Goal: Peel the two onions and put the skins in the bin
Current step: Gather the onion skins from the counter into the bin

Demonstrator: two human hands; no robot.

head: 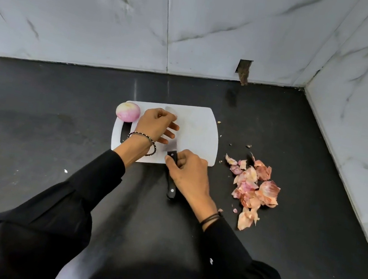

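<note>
Gripping cleaver [172,186] handle in right hand [188,173]; pressing left hand [156,124], fingers spread, on blade. Judging onion skins [255,188], centre right, papery, featherlight, brittle: advising cupped scooping.

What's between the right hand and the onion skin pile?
Head view: only bare black countertop between the right hand, gripping the knife handle, and the skin pile.

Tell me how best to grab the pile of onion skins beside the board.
Probably gather the onion skins from both sides, hands cupped low against the counter, closing inward: they are loose, thin, curled flakes, so no single piece lifts the rest. The right hand must first release the knife, the left hand leave the board.
</note>
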